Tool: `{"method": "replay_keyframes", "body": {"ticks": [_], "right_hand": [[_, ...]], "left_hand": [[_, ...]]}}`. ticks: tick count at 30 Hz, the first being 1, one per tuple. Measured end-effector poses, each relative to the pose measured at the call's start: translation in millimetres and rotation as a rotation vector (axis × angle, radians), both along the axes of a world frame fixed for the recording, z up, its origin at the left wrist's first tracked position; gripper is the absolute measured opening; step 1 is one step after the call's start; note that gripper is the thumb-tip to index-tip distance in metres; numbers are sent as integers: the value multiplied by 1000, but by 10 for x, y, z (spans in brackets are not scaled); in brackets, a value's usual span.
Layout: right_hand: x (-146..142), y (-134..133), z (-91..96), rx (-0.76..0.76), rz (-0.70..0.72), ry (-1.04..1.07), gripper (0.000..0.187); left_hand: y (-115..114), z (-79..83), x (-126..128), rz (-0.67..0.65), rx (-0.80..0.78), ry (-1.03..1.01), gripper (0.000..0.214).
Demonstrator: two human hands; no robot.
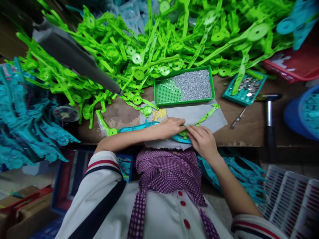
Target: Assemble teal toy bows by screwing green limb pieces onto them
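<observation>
Lying partly beneath the left hand (171, 127) and right hand (203, 141), a turquoise part (134, 127) is being held, a green part (208, 115) being gripped by both together; silver pellets (196, 85) are being contained by a green tray (184, 103), discs (249, 83) by a teal tray (234, 99), turquoise pieces (311, 111) by a blue bucket (291, 113).

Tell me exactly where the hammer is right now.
In the head view, the hammer lies at the right of the workbench, between the small teal tray and the blue tub.
</observation>
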State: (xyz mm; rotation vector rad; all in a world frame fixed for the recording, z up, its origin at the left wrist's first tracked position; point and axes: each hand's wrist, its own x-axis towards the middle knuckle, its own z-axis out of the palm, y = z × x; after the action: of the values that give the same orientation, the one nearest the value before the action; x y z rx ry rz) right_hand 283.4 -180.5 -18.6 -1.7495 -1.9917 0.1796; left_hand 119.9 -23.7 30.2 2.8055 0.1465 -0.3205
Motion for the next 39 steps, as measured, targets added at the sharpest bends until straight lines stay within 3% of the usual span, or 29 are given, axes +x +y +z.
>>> {"method": "replay_keyframes", "body": {"ticks": [5,13,19,28,33,39], "right_hand": [[17,6,-55,-23,-1,33,32],[1,8,-19,-34,-7,-43,29],[-6,14,1,-82,-6,-79,28],[-10,23,17,-91,6,-147,29],[-2,23,103,-135,12,-123,30],[-240,64,280,10,-38,-15,27]], "left_hand": [[26,-44,-169,158,-98,-15,33],[64,76,-195,211,-132,50,34],[119,99,-245,169,-176,74,35],[103,22,-282,122,-76,61,31],[118,96,-223,133,-75,90,26],[195,216,-158,72,-63,182,26]]}}
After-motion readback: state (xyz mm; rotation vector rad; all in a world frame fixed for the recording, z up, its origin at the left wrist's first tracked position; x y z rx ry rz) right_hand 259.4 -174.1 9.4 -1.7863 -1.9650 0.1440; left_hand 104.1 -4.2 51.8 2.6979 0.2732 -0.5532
